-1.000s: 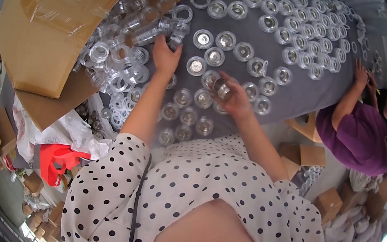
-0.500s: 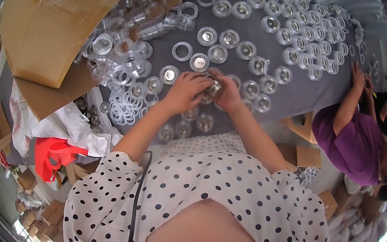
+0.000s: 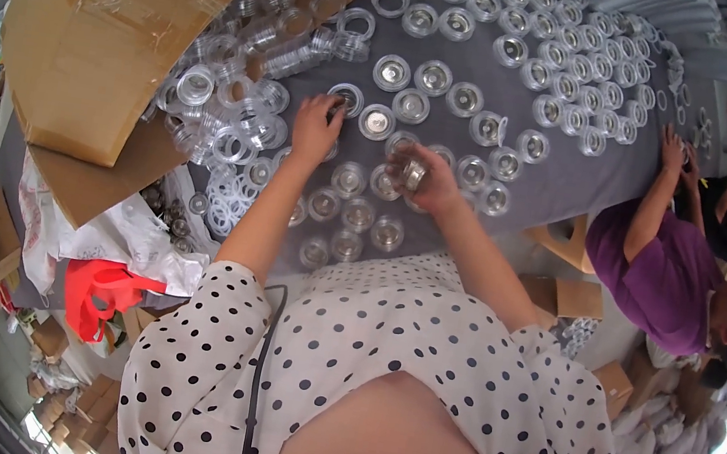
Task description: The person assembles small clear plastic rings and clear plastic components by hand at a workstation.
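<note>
1. The right hand (image 3: pixel 433 187) has its fingers curled around a small silvery metal piece (image 3: pixel 413 174), grasping it; the piece sits at the fingertips, on the hand's left side.
2. The left hand (image 3: pixel 315 131) reaches forward, its fingertips at the near edge of a clear plastic ring (image 3: pixel 355 92); I cannot tell whether they grasp anything.
3. Just right of the left fingertips lies a clear round holder with a silvery centre (image 3: pixel 377 122); similar ones surround the right hand.
4. Left of the left hand is a heap of clear plastic rings (image 3: pixel 252 121), beside a large cardboard box (image 3: pixel 120 31).
5. Well right of both hands, a person in purple (image 3: pixel 653 270) leans toward the grey-covered table (image 3: pixel 535 178).
</note>
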Demonstrator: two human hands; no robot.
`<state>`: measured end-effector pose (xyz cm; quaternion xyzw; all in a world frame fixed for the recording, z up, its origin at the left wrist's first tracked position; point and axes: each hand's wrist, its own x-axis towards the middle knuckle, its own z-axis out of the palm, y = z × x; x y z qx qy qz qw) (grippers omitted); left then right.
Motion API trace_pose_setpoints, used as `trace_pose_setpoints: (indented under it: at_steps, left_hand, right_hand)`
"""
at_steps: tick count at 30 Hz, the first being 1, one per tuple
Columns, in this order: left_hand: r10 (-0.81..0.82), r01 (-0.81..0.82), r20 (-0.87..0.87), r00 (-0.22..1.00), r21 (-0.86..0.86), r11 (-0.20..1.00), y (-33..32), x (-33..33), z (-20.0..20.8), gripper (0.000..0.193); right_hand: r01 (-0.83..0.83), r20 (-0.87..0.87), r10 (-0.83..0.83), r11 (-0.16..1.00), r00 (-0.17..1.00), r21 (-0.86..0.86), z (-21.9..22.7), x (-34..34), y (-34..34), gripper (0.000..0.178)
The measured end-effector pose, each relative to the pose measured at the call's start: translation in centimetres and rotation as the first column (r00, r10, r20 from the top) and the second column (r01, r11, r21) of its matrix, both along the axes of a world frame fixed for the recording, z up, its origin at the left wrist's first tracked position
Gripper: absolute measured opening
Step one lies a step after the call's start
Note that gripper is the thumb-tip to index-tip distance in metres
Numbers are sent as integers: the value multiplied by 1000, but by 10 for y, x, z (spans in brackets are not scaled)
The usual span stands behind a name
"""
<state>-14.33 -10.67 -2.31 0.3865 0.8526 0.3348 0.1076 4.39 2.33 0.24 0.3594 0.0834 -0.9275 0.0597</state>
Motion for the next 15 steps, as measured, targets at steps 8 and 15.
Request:
trace_pose_setpoints:
  at_steps: [8, 15]
  left_hand:
    - [-194, 145, -98, 976, -370, 918, 3, 11, 5, 30]
    - [-133, 116, 9, 991, -546, 830, 17, 14, 14, 40]
  right_hand:
    - [26, 51, -25, 999, 998, -24, 2, 2, 4, 31]
    - [12, 79, -11, 1000, 997, -15, -1, -8, 8, 32]
